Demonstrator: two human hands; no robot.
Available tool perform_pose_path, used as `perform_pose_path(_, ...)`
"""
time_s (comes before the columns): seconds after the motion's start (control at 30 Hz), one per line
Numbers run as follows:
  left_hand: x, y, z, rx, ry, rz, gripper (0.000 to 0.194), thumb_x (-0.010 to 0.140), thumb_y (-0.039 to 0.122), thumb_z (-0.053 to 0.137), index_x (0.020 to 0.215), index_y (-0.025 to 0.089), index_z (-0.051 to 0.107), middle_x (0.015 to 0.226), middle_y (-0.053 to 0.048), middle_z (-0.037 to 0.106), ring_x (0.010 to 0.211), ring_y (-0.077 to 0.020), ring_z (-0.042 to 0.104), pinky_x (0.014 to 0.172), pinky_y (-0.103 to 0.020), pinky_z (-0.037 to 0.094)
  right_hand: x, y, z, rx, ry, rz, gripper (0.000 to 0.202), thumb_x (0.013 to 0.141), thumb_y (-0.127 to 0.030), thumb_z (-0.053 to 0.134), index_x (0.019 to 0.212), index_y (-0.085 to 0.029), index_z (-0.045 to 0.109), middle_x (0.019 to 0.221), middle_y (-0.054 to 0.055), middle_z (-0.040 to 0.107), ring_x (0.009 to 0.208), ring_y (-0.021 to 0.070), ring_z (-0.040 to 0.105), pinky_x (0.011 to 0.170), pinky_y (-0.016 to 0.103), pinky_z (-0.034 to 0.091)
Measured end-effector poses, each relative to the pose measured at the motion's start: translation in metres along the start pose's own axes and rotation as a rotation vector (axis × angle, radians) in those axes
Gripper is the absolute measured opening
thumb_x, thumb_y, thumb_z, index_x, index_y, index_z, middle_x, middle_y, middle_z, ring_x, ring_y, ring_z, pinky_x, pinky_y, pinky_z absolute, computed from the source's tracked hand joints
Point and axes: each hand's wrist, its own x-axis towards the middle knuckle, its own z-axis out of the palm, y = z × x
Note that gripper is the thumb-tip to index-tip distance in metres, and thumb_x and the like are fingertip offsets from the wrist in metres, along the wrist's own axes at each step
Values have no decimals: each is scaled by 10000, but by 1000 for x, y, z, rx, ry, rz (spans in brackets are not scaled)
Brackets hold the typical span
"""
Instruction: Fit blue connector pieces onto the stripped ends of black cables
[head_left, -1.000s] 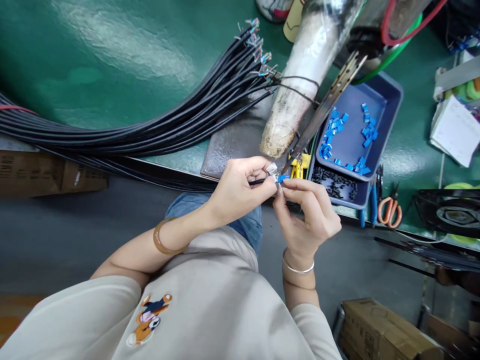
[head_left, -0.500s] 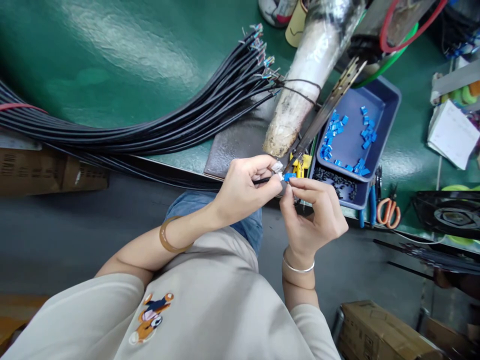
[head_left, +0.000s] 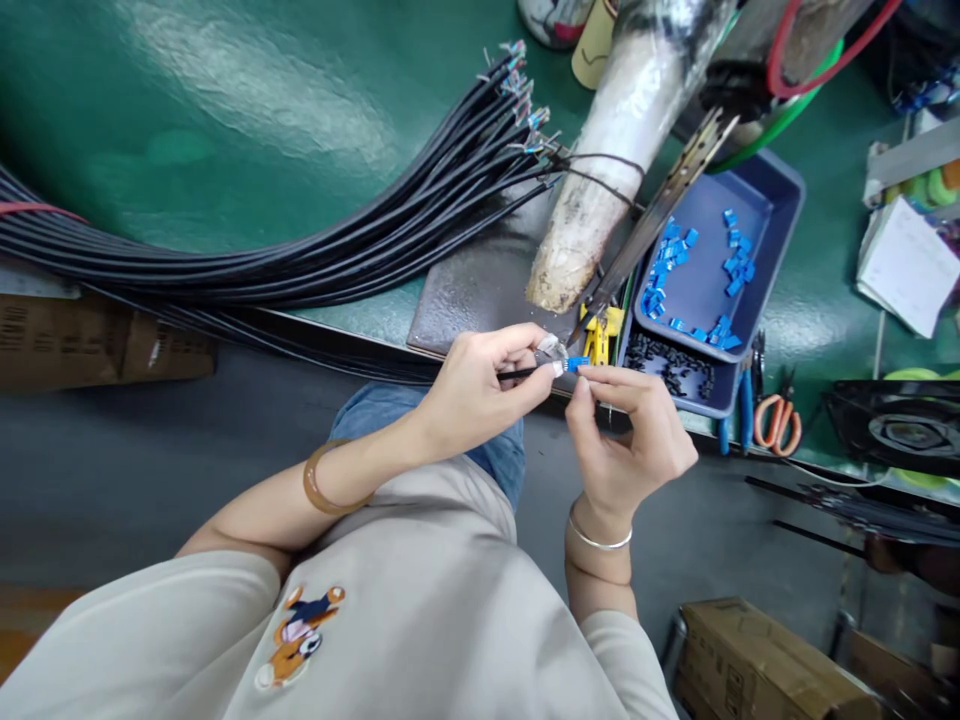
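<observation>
In the head view, my left hand (head_left: 480, 385) pinches a black cable (head_left: 517, 374) close to its end, with white wrapping on the thumb and finger tips. A small blue connector (head_left: 575, 364) sits at the cable's end, beyond the left fingertips. My right hand (head_left: 634, 430) is closed, its thumb and forefinger at the connector's right side. The thin wires between cable and connector are mostly hidden by the fingers. Just behind the connector stands a yellow tool (head_left: 600, 335), under the tip of a long metal piece (head_left: 645, 235).
A bundle of black cables (head_left: 300, 262) with stripped ends lies across the green table (head_left: 247, 90). To the right are a blue tray (head_left: 784, 215) of blue connectors, small black parts (head_left: 667, 368) and orange-handled pliers (head_left: 778, 425). A plastic-wrapped post (head_left: 600, 170) slants above the hands.
My left hand has shifted slightly left and down with the cable. The connector sits a little lower, and my right fingers stay at its right end.
</observation>
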Motion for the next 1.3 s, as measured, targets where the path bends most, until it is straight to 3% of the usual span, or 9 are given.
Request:
perform_pose_path(0.27, 0, 2, 2, -107, 52, -8, 113, 847, 211, 582, 785, 131, 633, 603, 25, 491, 536, -63, 416, 508, -187, 363, 1, -1, 3, 30, 2, 74, 155, 789, -89, 707, 869, -206, 642, 989, 23, 745, 914, 144, 718, 808, 287, 588)
perform_pose_path(0.5, 3, 2, 3, -66, 111, 55, 107, 844, 206, 588, 770, 143, 632, 620, 15, 542, 547, -66, 456, 508, -178, 378, 7, -2, 8, 35, -14, 107, 111, 809, -118, 700, 854, -209, 655, 958, 8, 738, 886, 132, 707, 810, 282, 584)
perform_pose_path(0.77, 3, 2, -1, -30, 46, 69, 119, 871, 193, 557, 775, 140, 605, 603, 31, 479, 533, -57, 404, 511, -182, 356, 9, -4, 2, 2, -46, 54, 153, 784, -112, 726, 866, -221, 657, 963, 1, 740, 864, 124, 716, 791, 254, 594)
perform_pose_path(1.07, -2, 0, 0, -2, 2, 20, 108, 878, 219, 564, 834, 140, 624, 627, 24, 510, 552, -63, 422, 540, -184, 378, 6, 1, -3, -4, -93, 35, 145, 808, -103, 687, 855, -218, 613, 938, 7, 742, 875, 133, 719, 784, 265, 595)
perform_pose_path(1.23, -6, -2, -1, -8, 57, 39, 119, 847, 221, 621, 935, 143, 603, 660, 26, 540, 564, -67, 475, 534, -177, 401, 5, -4, -2, 47, -57, 89, 121, 812, -98, 681, 825, -205, 626, 899, 2, 737, 866, 133, 717, 750, 259, 598)
perform_pose_path(1.3, -8, -4, -2, 40, 98, 108, 161, 815, 216, 674, 942, 154, 596, 701, 23, 568, 572, -66, 495, 518, -172, 401, 4, -6, -2, 120, 28, 175, 100, 823, -114, 674, 844, -203, 636, 883, 1, 736, 833, 147, 728, 681, 264, 609)
